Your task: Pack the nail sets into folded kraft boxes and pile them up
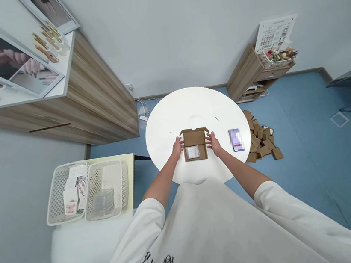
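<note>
A person's left hand (177, 146) and right hand (214, 142) flank an open cardboard box (195, 138) at the center of the frame, fingers spread along its two sides; whether they press on the cardboard or merely rest against it cannot be told from this angle. The box sits on a white round table (172, 110), its lid raised toward the top of the frame, with a clear-wrapped packet (193, 152) lying in the left part of its interior. Just right of the right hand, near the table's edge, lies a purple item (235, 139), its surface blurred. Past that edge, right of center, brown cardboard boxes (262, 140) are heaped on a blue floor (305, 131). A small wooden cabinet (245, 74) at upper right bears a white basket (278, 64) of dried flowers and a printed board (275, 34) tilted against the wall. At upper left, a wood-grain cabinet (102, 93) carries framed photographs of hands and several gold-capped bottles (50, 38). At lower left, two white perforated baskets stand side by side on a pale yellow table (130, 167), one containing printed cards (73, 190), the other a stack of clear cases (103, 202); below them spreads translucent white material (87, 246). Dark lettering marks the person's white shirt (214, 230) at the bottom of the frame.
</note>
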The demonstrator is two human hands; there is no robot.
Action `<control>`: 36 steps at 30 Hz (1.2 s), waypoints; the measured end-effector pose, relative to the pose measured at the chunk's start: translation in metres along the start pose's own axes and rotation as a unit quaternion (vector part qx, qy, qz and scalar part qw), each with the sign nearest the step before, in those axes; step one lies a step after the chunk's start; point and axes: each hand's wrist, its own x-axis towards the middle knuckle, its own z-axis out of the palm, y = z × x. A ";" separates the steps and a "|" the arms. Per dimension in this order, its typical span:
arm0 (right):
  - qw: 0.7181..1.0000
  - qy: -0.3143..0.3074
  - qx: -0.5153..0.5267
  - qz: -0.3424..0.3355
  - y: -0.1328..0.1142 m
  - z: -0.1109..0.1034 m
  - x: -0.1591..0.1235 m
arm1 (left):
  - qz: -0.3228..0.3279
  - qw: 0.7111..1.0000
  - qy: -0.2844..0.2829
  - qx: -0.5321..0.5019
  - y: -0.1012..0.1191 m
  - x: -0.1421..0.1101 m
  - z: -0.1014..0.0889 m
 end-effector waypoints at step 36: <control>0.914 -0.043 -0.344 -0.209 0.087 -0.008 -0.037 | 0.228 0.920 0.035 0.318 -0.092 -0.046 0.000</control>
